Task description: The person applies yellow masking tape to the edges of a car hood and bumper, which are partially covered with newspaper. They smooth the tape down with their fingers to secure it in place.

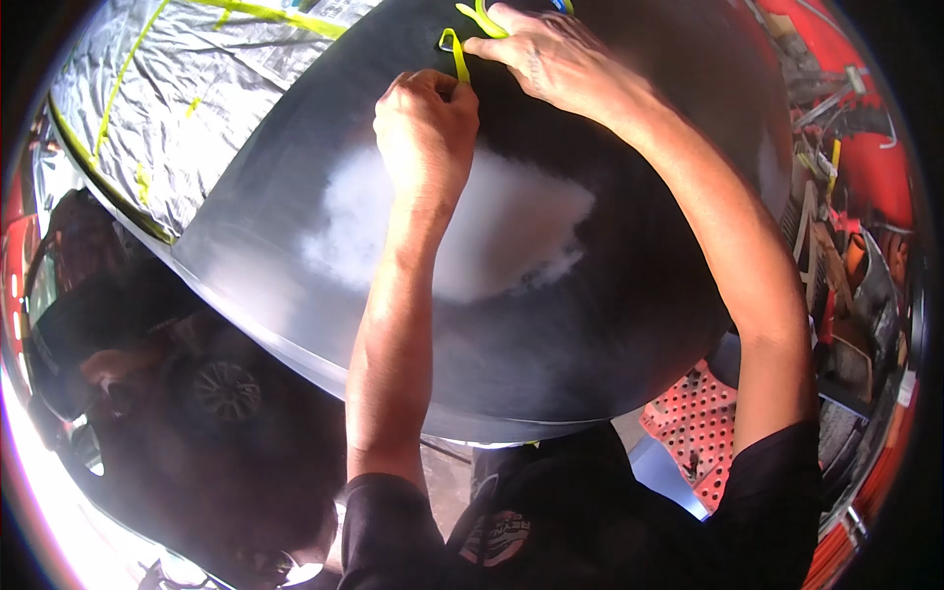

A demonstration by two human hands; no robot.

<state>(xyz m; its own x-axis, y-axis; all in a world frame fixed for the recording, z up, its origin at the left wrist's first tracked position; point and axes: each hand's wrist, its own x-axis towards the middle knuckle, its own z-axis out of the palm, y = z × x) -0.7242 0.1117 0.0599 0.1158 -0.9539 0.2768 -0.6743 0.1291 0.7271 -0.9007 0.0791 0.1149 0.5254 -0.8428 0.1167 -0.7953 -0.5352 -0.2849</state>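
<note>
Both hands reach over a curved dark car body panel (516,346) with a pale grey patch (509,221) in its middle. My left hand (428,110) pinches the near end of a yellow-green masking tape strip (462,63) between thumb and fingers. The strip's far end loops over a small dark fitting or opening (446,43) in the panel. Just right of it, my right hand (546,59) grips a roll of yellow-green tape (490,22), partly hidden by the fingers and cut off by the top edge. Its fingertips lie close to the fitting.
Silvery masking sheet (199,96), edged with yellow-green tape, covers the area left of the panel. A dark glossy surface (184,457) at lower left shows a wheel and reflections. Cluttered tools and parts (833,265) line the right; a red perforated platform (697,435) lies below.
</note>
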